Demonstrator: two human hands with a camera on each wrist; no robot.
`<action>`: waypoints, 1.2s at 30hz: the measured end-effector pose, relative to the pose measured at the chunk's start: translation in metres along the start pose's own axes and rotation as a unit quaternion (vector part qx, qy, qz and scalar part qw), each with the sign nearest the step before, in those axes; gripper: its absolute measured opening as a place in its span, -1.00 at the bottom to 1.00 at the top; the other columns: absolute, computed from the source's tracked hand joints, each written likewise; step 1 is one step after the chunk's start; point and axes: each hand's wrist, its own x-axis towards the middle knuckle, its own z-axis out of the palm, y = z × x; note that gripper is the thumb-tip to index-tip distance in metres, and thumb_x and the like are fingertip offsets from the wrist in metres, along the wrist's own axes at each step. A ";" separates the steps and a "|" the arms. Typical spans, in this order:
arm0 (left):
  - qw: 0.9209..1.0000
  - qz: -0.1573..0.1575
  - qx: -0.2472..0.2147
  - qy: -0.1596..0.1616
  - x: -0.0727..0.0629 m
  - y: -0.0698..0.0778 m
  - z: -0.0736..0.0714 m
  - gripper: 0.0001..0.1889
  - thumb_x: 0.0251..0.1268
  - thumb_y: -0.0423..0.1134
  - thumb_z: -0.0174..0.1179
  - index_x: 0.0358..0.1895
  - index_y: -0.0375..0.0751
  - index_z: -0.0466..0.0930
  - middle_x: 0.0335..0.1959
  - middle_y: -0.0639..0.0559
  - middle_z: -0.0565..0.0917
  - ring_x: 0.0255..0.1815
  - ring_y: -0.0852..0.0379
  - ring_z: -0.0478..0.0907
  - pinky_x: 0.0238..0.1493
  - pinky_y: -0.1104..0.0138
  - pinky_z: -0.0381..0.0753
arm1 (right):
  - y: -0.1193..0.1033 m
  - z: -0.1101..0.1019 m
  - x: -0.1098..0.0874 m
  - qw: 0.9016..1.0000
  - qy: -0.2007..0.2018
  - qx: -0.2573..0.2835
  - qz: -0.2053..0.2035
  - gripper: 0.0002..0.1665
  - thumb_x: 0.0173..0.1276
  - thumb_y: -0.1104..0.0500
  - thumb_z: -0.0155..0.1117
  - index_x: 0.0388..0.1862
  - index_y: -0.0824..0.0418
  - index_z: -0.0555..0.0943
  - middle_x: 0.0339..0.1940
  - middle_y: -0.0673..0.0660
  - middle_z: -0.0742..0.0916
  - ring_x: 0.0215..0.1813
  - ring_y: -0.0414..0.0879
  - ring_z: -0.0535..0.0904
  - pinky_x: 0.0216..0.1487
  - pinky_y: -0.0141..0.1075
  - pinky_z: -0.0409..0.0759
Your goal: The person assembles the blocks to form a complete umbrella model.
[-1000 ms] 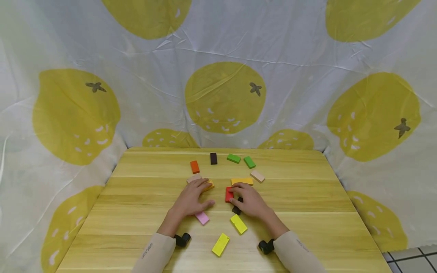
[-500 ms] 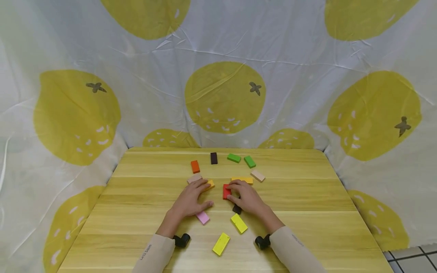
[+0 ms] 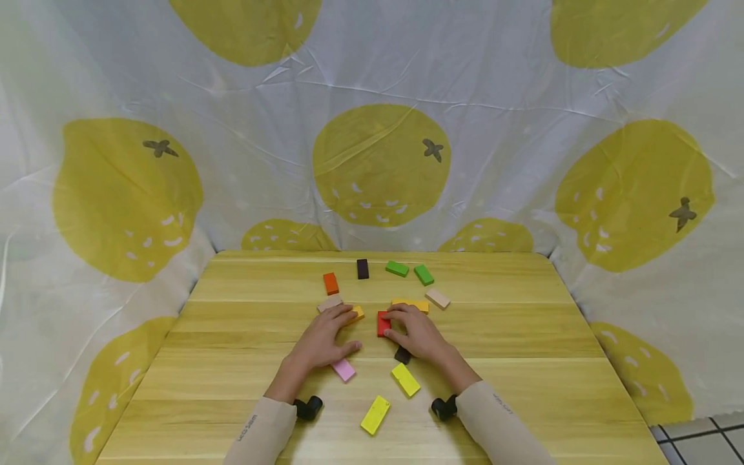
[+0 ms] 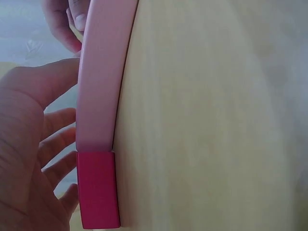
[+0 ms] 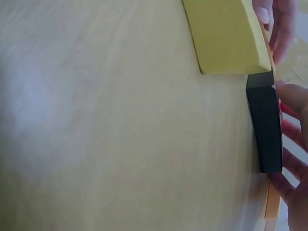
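Observation:
My right hand point(image 3: 420, 331) pinches a red block point(image 3: 382, 324) between thumb and fingers, near the middle of the table. A black block point(image 3: 402, 354) lies partly under that hand, with a yellow block point(image 3: 405, 380) just nearer to me. My left hand point(image 3: 321, 341) rests low with fingers forward and thumb spread to the side. Its fingertips are at an orange-yellow block point(image 3: 358, 314), partly covered by them. Below the left palm lies a pink block point(image 3: 343, 370); a magenta block point(image 4: 98, 190) sits end to end with it in the left wrist view, hidden from the head view.
Farther back lie an orange-red block point(image 3: 330, 283), a dark block point(image 3: 363, 268), two green blocks point(image 3: 397, 268), a long yellow block point(image 3: 410, 305) and two beige blocks point(image 3: 438, 298). Another yellow block point(image 3: 375, 414) lies in front. A lemon-print cloth point(image 3: 494, 161) hangs around the wooden table point(image 3: 232, 361).
My right hand has slid the red block a little left and away from me, uncovering less of the black block's far end. My left hand has stayed nearly still.

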 end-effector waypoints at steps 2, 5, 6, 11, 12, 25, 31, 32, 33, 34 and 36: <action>1.000 0.009 0.002 0.005 0.003 -0.001 0.000 -0.30 0.32 0.14 0.34 0.45 -0.11 0.49 0.53 -0.12 0.42 0.57 -0.18 0.29 0.55 -0.13 0.29 | 0.000 -0.001 0.000 1.000 -0.004 0.003 0.000 -0.50 0.50 -0.11 0.32 0.34 -0.01 0.63 0.41 0.10 0.58 0.46 0.10 0.46 0.47 0.09 0.44; 1.000 0.018 -0.002 0.003 0.010 0.000 0.000 -0.32 0.35 0.13 0.33 0.45 -0.12 0.50 0.53 -0.10 0.42 0.57 -0.16 0.30 0.56 -0.10 0.29 | 0.001 -0.003 -0.001 1.000 -0.010 0.012 0.002 -0.46 0.49 -0.13 0.32 0.38 -0.03 0.60 0.43 0.09 0.56 0.48 0.11 0.44 0.49 0.11 0.42; 1.000 0.019 -0.003 0.002 0.012 0.000 0.000 -0.33 0.36 0.13 0.32 0.45 -0.11 0.50 0.52 -0.08 0.42 0.56 -0.14 0.31 0.56 -0.08 0.30 | 0.001 -0.003 -0.002 1.000 -0.013 0.017 0.003 -0.46 0.49 -0.13 0.32 0.38 -0.03 0.59 0.44 0.09 0.56 0.48 0.11 0.44 0.49 0.11 0.42; 0.999 0.032 -0.004 -0.009 0.025 0.006 0.001 -0.37 0.40 0.14 0.30 0.43 -0.06 0.53 0.48 0.00 0.48 0.54 -0.05 0.35 0.56 0.00 0.33 | 0.003 -0.007 -0.008 0.999 -0.012 0.030 0.010 -0.43 0.50 -0.15 0.29 0.41 -0.01 0.56 0.45 0.08 0.54 0.49 0.09 0.43 0.50 0.10 0.42; 0.999 0.036 -0.004 -0.010 0.028 0.007 0.001 -0.39 0.40 0.13 0.29 0.42 -0.04 0.54 0.47 0.02 0.50 0.53 -0.03 0.36 0.55 0.01 0.34 | 0.004 -0.008 -0.010 0.999 -0.011 0.031 0.011 -0.43 0.50 -0.16 0.29 0.41 -0.01 0.57 0.44 0.07 0.54 0.49 0.08 0.43 0.50 0.09 0.42; 0.999 0.038 -0.024 -0.025 0.053 0.016 0.009 -0.56 0.32 0.09 0.40 0.17 0.01 0.74 0.14 0.14 0.74 0.27 0.04 0.59 0.38 0.06 0.52 | 0.011 -0.011 -0.035 0.997 0.041 0.055 0.041 -0.51 0.45 -0.12 0.38 0.25 0.06 0.65 0.17 -0.04 0.62 0.20 -0.09 0.56 0.26 -0.04 0.59; 0.998 0.054 -0.015 -0.024 0.055 0.018 0.015 -0.61 0.31 0.02 0.41 0.13 -0.02 0.77 0.12 0.12 0.76 0.22 0.02 0.63 0.35 0.09 0.54 | 0.014 -0.011 -0.052 0.995 0.057 0.053 0.063 -0.60 0.44 -0.12 0.39 0.13 0.03 0.67 0.11 -0.10 0.61 0.17 -0.14 0.57 0.27 -0.08 0.59; 0.998 0.054 -0.014 -0.023 0.056 0.018 0.016 -0.61 0.31 0.02 0.41 0.13 -0.02 0.77 0.13 0.11 0.76 0.23 0.02 0.62 0.35 0.09 0.54 | 0.014 -0.011 -0.055 0.995 0.057 0.049 0.068 -0.62 0.43 -0.13 0.40 0.10 0.01 0.67 0.09 -0.11 0.61 0.16 -0.16 0.56 0.27 -0.09 0.59; 0.998 0.051 -0.014 -0.023 0.056 0.019 0.016 -0.61 0.31 0.02 0.41 0.14 -0.02 0.76 0.14 0.10 0.76 0.24 0.01 0.62 0.36 0.09 0.54 | 0.014 -0.011 -0.058 0.995 0.058 0.046 0.070 -0.63 0.42 -0.13 0.41 0.08 0.00 0.68 0.08 -0.12 0.61 0.15 -0.17 0.57 0.27 -0.10 0.59; 0.999 0.047 -0.015 -0.023 0.056 0.019 0.017 -0.60 0.31 0.02 0.41 0.16 -0.02 0.76 0.16 0.09 0.75 0.25 0.00 0.61 0.37 0.08 0.53 | 0.014 -0.011 -0.061 0.995 0.058 0.045 0.073 -0.64 0.41 -0.13 0.42 0.07 -0.01 0.68 0.07 -0.13 0.62 0.15 -0.17 0.57 0.28 -0.10 0.59; 0.999 0.036 -0.027 -0.023 0.055 0.019 0.018 -0.58 0.31 0.02 0.41 0.18 -0.02 0.75 0.19 0.08 0.73 0.28 -0.02 0.60 0.39 0.07 0.52 | 0.013 -0.011 -0.065 0.994 0.056 0.044 0.077 -0.65 0.39 -0.13 0.44 0.05 -0.02 0.69 0.06 -0.13 0.62 0.16 -0.17 0.57 0.29 -0.09 0.59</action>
